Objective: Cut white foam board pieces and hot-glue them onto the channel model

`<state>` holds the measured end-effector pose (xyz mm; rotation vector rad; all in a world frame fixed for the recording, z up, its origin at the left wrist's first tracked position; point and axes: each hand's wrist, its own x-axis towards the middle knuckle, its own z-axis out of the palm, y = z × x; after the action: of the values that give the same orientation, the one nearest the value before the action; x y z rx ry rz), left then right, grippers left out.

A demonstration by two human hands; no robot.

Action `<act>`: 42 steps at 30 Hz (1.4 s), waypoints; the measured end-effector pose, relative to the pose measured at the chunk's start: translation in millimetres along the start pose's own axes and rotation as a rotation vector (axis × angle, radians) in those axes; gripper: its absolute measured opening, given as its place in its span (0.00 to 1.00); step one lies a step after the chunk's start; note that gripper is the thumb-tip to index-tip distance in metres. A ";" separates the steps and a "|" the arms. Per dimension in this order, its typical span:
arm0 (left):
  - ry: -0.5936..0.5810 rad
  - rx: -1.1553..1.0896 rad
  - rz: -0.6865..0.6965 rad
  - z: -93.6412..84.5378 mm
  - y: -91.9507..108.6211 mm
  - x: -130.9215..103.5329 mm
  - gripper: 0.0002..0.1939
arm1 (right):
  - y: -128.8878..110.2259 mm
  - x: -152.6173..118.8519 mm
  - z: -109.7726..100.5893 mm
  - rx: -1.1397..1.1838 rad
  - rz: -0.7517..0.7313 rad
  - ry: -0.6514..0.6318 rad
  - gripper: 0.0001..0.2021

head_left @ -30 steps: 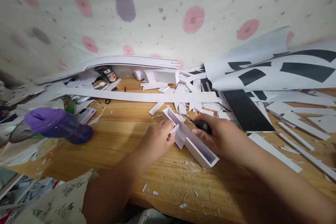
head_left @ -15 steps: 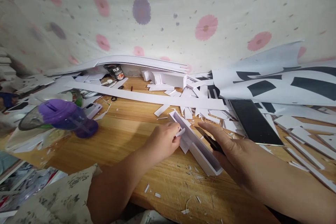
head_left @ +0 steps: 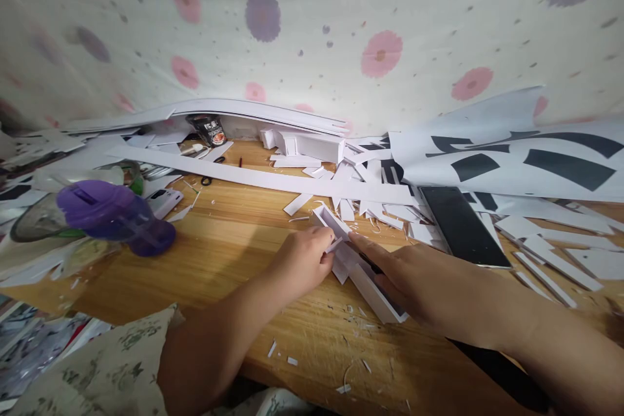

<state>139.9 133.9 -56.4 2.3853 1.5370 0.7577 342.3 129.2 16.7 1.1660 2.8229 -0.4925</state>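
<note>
A narrow white foam-board box with an open top lies slantwise on the wooden table. My left hand is closed at its left side, pinching a small white strip over the box. My right hand is wrapped round a dark-handled craft knife, its index finger stretched along the tool. The knife is over the box's opening, and its blade is mostly hidden by the fingers and the box wall.
A purple bottle stands at left. A long white strip lies across the back. At right are a black phone and a patterned sheet. White offcuts are scattered around; a black cup stands behind.
My right hand has moved left with the craft knife, down to the box beside my left hand. The left hand keeps its pinch. The view has shifted slightly.
</note>
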 end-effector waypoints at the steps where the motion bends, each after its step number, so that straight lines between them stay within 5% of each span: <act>1: 0.001 -0.002 0.003 0.2 -0.5 0.0 0.11 | -0.2 0.6 -1.3 0.001 -0.002 -0.007 0.35; 34: -0.090 0.096 -0.038 -6.6 3.5 -1.6 0.03 | -21.0 17.0 -12.9 -0.318 0.042 -0.169 0.32; 42: 0.085 0.213 0.098 -13.4 5.6 -6.9 0.12 | -23.9 7.9 -10.3 -0.369 0.063 -0.079 0.28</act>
<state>135.0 124.0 -44.7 2.6303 1.6177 0.7583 320.9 121.8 31.7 1.1250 2.6450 -0.0088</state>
